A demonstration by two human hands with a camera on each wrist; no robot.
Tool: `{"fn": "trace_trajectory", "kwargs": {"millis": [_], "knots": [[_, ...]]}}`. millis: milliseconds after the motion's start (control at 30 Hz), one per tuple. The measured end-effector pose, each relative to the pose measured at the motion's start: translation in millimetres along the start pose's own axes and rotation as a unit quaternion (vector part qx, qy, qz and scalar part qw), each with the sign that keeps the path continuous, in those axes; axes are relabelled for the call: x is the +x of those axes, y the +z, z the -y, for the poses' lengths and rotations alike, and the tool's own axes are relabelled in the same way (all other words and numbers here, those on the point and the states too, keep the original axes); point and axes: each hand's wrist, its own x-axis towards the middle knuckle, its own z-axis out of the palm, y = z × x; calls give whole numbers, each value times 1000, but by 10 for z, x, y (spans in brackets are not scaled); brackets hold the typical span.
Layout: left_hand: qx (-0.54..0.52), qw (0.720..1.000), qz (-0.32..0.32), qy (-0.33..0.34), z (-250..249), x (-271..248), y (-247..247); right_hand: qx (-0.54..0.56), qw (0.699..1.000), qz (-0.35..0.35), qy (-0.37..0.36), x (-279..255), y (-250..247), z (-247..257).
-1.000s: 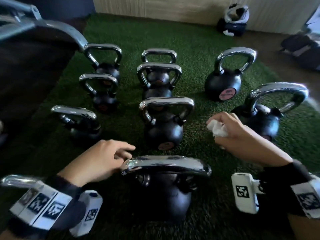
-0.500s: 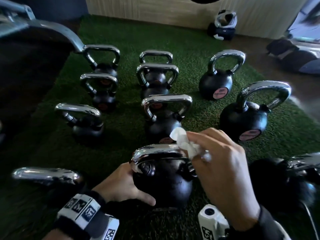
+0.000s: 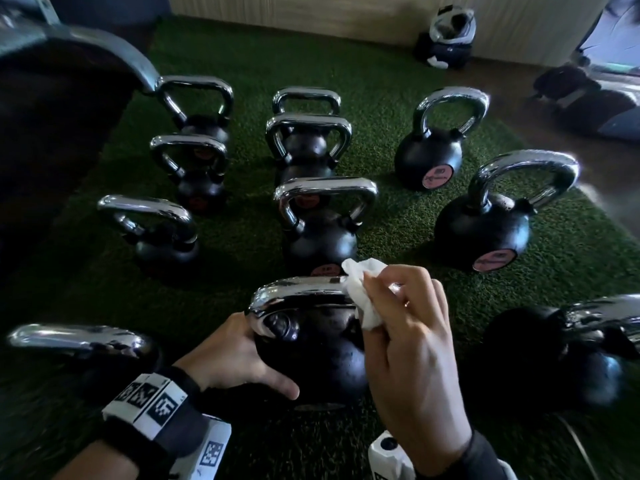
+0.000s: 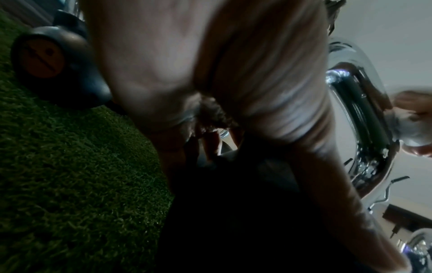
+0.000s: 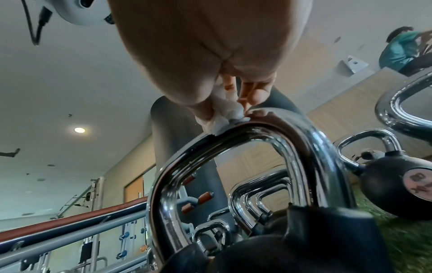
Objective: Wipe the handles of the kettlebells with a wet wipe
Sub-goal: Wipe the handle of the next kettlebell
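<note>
The nearest black kettlebell (image 3: 311, 355) stands on the turf in the head view, chrome handle (image 3: 298, 289) on top. My left hand (image 3: 239, 355) grips its round body from the left, thumb lying across the front. My right hand (image 3: 398, 317) pinches a crumpled white wet wipe (image 3: 360, 296) and presses it on the right end of that handle. The right wrist view shows the wet wipe (image 5: 224, 116) sitting on top of the handle (image 5: 268, 133). The left wrist view is filled by my palm against the dark kettlebell body (image 4: 233, 203), with the handle (image 4: 364, 120) beyond.
Several more chrome-handled kettlebells (image 3: 322, 233) stand in rows on the green turf (image 3: 242, 244); one is close at the left (image 3: 79, 337), another close at the right (image 3: 568, 341). A dark bench (image 3: 52, 98) lies at the left. A bag (image 3: 450, 39) leans on the far wall.
My left hand dropped from beside the handle to the kettlebell's body. My right hand carried the wipe in from the right onto the handle's right end.
</note>
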Motion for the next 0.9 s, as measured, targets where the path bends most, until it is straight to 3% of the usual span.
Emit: {"fn": "trace_trajectory", "kwargs": {"millis": [100,233,433,500,633,900], "knots": [[3,1000,7,0,-15,10,-8,35,999,-27,25,-49,6,-143],[-6,1000,3,12,-32,19,5,166,974,-83,130,-111,-19,-255],[-1,1000,-18,16,-80,25,19,196,961,-86,174,-173,19,-262],[-4,1000,-22,-8,-74,28,21,238,939,-78,237,-264,66,-417],[-28,999,-41,-11,-36,3,42,408,832,15,374,-418,121,-603],[-1,999,-37,19,-95,13,67,420,764,300,388,-34,-349,-945]]}}
